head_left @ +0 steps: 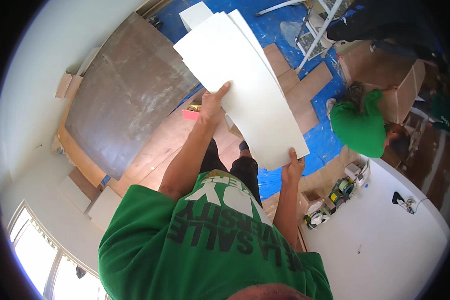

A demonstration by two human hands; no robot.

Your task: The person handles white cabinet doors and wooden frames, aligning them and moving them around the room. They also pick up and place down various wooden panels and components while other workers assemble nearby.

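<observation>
Two hands engaged, both grasping the same load: white boards (255, 100), overlapped as a stack, held out in front of the body above the floor. Left hand (213, 105) closed on the left long edge, thumb laid over the face, other fingers hidden beneath. Right hand (292, 169) gripping near the lower right corner — thumb on top, remaining fingers mostly out of sight. Stack not flush: part of another board showing past the upper right side. Exact count not readable. At the far end, a white piece (195, 15), partly covered; cannot tell whether in the stack or beyond it.

Below the load: blue sheet (267, 31), with brown planks (309, 92) lying on it, to the right of the boards. At left, a large brown panel (130, 95), scuffed. Near the left wrist, lower down, a small red piece (190, 115).

Upper right: ladder (319, 37). Right side: co-worker (357, 127) in green, bent over, well apart from the boards. Lower right: mixed tools (341, 192) in a row beside a white surface (380, 227). Lower left — bright window (32, 250).
</observation>
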